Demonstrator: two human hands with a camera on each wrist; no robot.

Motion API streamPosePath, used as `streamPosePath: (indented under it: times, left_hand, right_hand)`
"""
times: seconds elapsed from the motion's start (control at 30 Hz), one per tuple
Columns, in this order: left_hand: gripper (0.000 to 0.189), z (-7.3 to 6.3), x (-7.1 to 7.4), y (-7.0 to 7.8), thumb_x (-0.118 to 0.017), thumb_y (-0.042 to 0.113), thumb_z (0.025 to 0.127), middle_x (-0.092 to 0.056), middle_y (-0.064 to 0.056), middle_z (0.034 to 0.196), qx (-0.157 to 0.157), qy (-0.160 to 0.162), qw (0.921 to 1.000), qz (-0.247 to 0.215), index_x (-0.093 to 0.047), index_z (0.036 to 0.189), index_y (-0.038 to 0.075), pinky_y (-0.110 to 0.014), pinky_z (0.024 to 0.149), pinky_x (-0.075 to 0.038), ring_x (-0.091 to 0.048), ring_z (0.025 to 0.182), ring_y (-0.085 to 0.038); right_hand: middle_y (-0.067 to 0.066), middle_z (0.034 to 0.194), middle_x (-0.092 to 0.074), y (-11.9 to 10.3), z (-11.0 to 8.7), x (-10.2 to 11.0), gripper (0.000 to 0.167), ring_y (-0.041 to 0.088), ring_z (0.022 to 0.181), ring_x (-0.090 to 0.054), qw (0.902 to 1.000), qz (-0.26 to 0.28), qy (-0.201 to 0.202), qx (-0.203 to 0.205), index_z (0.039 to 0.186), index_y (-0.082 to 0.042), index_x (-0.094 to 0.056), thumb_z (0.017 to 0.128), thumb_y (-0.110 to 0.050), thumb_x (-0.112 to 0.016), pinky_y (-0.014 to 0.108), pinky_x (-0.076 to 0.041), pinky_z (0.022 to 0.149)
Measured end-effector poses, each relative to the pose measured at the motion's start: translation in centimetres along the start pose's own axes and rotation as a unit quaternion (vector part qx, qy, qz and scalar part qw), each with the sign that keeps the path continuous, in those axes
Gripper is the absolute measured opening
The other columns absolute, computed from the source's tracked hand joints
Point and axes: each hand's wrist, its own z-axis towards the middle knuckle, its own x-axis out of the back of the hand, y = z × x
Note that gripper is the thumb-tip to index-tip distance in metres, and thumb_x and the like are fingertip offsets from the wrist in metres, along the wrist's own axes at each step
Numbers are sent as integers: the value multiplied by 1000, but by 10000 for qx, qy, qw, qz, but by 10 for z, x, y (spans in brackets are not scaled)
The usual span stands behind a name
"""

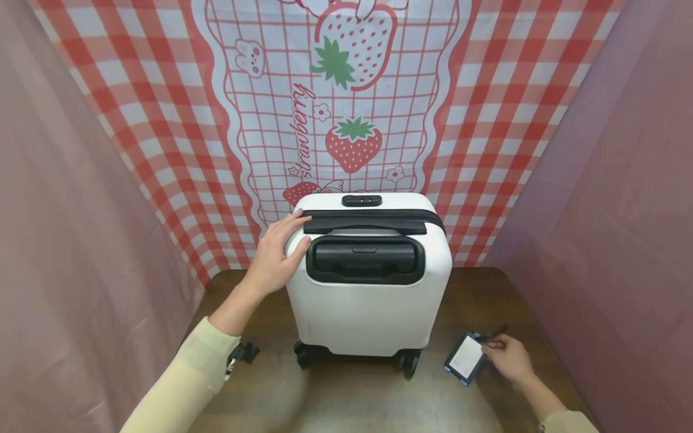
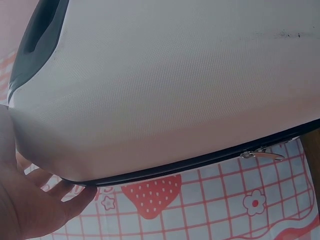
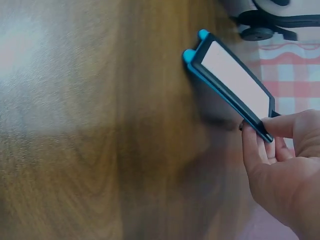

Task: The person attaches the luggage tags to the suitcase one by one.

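A white hard-shell suitcase stands upright on its black wheels. My left hand rests on its upper left corner, thumb on the face beside the black handle recess and fingers over the top edge. In the left wrist view the left hand touches the shell near the black zip seam. To the right of the suitcase, my right hand pinches a luggage tag by one end. The right wrist view shows the tag's white card, black frame and blue corners, above the tabletop.
The brown wooden table lies under everything. Behind the suitcase hangs a red-and-white strawberry cloth; pink curtains close in both sides. A small black object shows beside the left sleeve. A zip pull hangs on the suitcase's side.
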Motion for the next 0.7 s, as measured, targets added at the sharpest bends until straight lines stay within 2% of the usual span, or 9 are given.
streamPosePath:
  times: [0.27,0.5,0.7]
  left_hand:
    - [50,0,-1,0,-63,32,103,-47,-9,168,6,35,10000,-56,-60,151,17,-67,125,-32,-45,152,-37]
    - [50,0,-1,-1,-63,33,104,-47,-9,168,6,19,10000,-32,-60,151,17,-68,125,-32,-44,153,-37]
    - [49,1,-2,-2,-63,32,104,-47,-9,168,-20,38,10000,-16,-60,151,17,-67,125,-33,-45,152,-37]
  right_hand:
    - [20,107,-74,-19,-6,14,33,2,83,-68,9994,-56,39,352,121,14,-64,100,-11,-71,21,-58,69]
    - [9,101,-73,-40,-9,33,30,7,93,-74,9960,-129,309,833,120,7,-68,98,-12,-75,16,-57,73]
    - [0,98,-72,-59,-7,54,29,-4,91,-72,9907,-178,566,1223,119,3,-70,98,-15,-77,11,-55,72]
